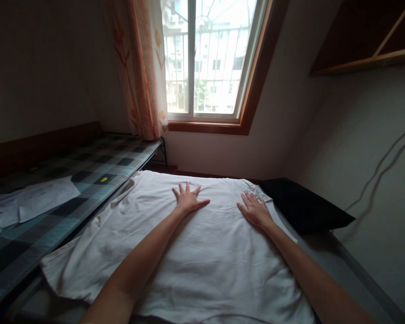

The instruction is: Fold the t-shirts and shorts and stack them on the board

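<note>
- Your left hand [188, 200] lies palm down on the cloth [205, 256], just above the middle of the frame's lower half; its fingers are spread wide apart, clamped on nothing.
- Your right hand [254, 211] presses flat right of centre, near the cloth's upper right corner; its fingers are slightly parted, with the thumb out towards your left hand.
- The white cloth spreads from the centre down to the bottom of the frame, creased, with rumpled folds along its left edge.
- A black cushion [303, 204] sits right of centre, just beside the cloth.
- At left you have a checked mattress [87, 157], with papers [50, 198] lying on it.
- A curtain [143, 67] hangs at upper left of centre, beside the window [219, 58] at top centre.
</note>
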`<action>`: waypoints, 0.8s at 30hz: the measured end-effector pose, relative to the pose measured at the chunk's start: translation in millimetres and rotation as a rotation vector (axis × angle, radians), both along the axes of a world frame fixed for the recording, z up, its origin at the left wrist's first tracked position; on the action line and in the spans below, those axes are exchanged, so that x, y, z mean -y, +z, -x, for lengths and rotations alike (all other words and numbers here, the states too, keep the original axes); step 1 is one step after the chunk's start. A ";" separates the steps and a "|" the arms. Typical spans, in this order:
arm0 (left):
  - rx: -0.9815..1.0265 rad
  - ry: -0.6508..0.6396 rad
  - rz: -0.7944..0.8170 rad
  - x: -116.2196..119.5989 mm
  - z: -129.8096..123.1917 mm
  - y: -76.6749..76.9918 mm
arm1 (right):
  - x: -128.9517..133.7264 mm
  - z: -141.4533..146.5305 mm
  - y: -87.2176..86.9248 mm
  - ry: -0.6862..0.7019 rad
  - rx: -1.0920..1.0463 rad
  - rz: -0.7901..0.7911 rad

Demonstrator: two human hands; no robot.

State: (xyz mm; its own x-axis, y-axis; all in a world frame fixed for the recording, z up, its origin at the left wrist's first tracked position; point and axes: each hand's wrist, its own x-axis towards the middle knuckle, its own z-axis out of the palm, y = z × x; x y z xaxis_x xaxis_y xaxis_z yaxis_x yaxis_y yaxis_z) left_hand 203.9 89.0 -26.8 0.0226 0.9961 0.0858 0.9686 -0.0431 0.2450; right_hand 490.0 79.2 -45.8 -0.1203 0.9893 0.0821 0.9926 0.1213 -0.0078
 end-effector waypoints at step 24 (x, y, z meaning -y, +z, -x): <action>0.238 -0.038 -0.206 -10.9 24.4 -12.2 | 23.9 5.1 1.1 -0.013 0.020 -0.043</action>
